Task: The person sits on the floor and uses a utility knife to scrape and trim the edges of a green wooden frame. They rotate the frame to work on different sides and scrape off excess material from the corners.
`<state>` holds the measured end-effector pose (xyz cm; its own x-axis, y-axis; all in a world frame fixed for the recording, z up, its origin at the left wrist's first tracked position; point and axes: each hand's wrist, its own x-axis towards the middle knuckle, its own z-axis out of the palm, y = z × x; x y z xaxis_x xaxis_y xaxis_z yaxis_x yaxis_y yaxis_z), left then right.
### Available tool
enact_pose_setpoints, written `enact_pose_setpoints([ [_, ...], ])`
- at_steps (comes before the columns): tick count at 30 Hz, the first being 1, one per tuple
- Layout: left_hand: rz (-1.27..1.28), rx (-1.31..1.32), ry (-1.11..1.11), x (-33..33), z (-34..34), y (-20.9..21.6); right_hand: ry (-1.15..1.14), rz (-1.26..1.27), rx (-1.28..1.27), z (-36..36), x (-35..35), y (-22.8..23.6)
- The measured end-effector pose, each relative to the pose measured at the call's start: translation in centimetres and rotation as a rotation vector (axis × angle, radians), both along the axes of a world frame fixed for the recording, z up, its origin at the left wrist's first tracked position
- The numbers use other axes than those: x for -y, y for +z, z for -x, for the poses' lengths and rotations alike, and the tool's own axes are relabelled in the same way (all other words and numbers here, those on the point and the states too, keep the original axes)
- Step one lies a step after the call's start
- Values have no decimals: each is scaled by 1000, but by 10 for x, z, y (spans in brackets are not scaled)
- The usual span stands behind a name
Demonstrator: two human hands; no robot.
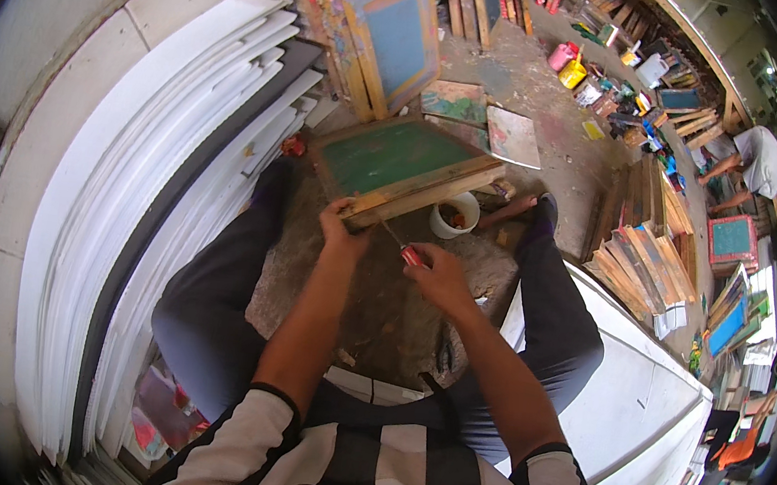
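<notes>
A wooden frame with a green panel (397, 160) is tilted up in front of me between my legs. My left hand (341, 225) is closed around its near left edge. In my right hand (440, 274) is a screwdriver (412, 255) with a red and pale handle. Its thin metal shaft points at the frame's near wooden edge, close to my left fingers; whether the tip touches the wood I cannot tell. Just right of the frame stands a white bucket (442, 226) with small brownish bits inside.
Many white sheets (164, 124) stand on edge along the left wall. Framed panels (396, 40) lean at the back left. Stacked wooden frames (642, 260) stand on the right, beyond a large white panel (624, 390). Paint containers (573, 73) and another person (757, 163) are farther off.
</notes>
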<state>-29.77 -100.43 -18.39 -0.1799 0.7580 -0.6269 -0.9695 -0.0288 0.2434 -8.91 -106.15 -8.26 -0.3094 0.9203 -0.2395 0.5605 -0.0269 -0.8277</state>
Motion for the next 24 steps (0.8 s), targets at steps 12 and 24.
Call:
enact_pose_setpoints([
  [12, -53, -177, 74, 21, 71, 46, -584, -175, -582, -62, -92, -46],
  [24, -297, -491, -312, -12, -43, 25, -632, -111, -498, -30, -92, -28],
])
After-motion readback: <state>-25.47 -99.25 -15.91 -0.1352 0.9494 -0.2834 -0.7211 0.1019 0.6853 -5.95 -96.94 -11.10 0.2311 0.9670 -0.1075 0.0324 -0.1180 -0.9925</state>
